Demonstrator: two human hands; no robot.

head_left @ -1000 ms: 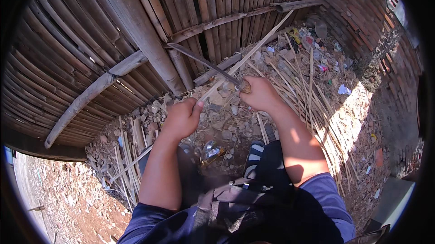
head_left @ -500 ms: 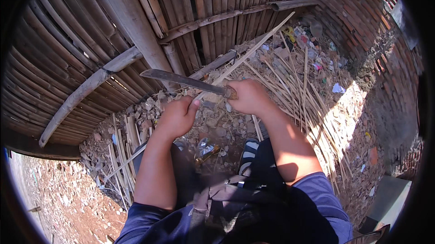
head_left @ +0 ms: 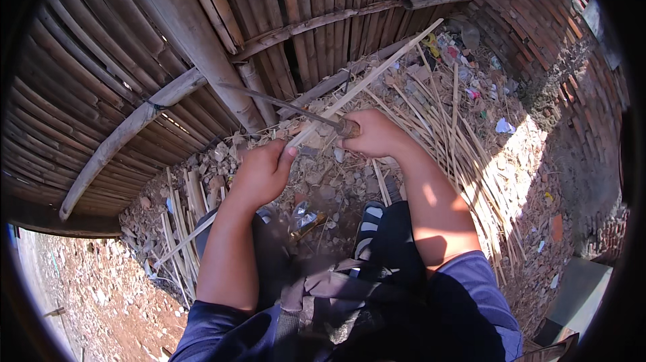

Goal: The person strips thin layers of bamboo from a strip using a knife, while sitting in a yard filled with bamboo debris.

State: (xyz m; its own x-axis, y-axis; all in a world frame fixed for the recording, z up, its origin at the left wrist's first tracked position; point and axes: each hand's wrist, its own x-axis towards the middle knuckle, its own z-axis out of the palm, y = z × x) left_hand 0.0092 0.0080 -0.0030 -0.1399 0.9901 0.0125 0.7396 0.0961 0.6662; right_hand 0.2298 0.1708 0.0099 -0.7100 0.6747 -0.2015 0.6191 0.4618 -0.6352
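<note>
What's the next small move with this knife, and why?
I'd probably push the knife a short way along the pale strip, away from the left hand: the right hand grips its handle, the blade crosses the strip close beyond the left hand's grip, and plenty of strip extends past it.

The person wears a navy short-sleeved shirt [head_left: 486, 298], its right sleeve brighter in sunlight, and black trousers [head_left: 392, 235]. Dark footwear [head_left: 370, 225] carries broad white bands. Wrinkled charcoal fabric [head_left: 330, 284] with a ribbed strip [head_left: 287, 325] crosses the front, partly lost in shadow.
</note>
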